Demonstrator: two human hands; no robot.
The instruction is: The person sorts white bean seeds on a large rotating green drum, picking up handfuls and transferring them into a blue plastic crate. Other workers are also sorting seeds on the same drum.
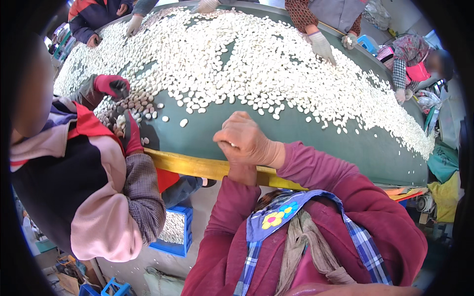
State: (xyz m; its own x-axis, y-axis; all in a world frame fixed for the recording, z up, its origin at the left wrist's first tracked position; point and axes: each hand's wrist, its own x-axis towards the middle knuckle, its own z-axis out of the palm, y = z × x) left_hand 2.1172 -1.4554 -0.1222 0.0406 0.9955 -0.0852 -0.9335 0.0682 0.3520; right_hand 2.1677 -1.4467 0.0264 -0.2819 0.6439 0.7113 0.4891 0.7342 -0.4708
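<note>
My right hand is curled closed above the near edge of a green sorting belt. A sliver of white bean shows in the gap between its fingers. Tucked against it from below, my left hand is mostly covered, so its fingers are hidden. Large white beans spread thickly over the belt beyond both hands. A few loose beans lie apart, to the left of my hands.
Yellow edging runs along the belt's near side. At left, a co-worker's pink-and-black gloves handle darker beans. Across the belt, other workers' gloved hands reach in. A blue crate of beans stands on the floor.
</note>
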